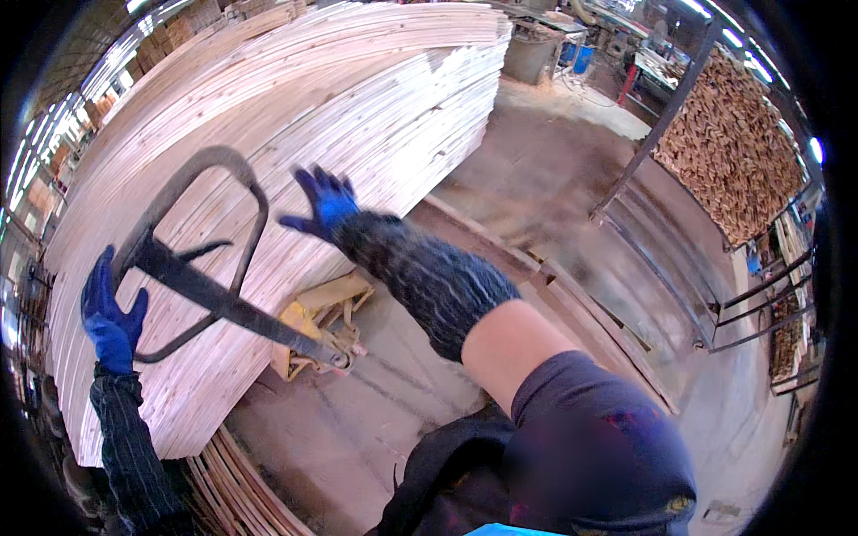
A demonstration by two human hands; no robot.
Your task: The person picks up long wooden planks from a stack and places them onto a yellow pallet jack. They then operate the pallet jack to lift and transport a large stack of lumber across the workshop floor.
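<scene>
The looped black handle [256, 210] of a yellow pallet jack [290, 344] tilts up in front of me, with a short lever inside its loop. At the loop's left side is my left hand [112, 313], in a blue glove. Its fingers are stretched and its thumb stands apart; part of the loop is hidden behind it, and whether they touch I cannot tell. My right hand [329, 204], gloved in blue too, reaches forward to the right of the loop. Its fingers are spread and hold nothing. Behind both hands rises a big stack of pale boards [384, 116].
Long timbers [581, 326] lie on the floor to my right. Beyond them stand a metal rack [643, 152] and a tall pile of cut wood pieces [733, 143]. More strips of wood [237, 487] lie near my feet at lower left. Machinery [617, 45] occupies the far right.
</scene>
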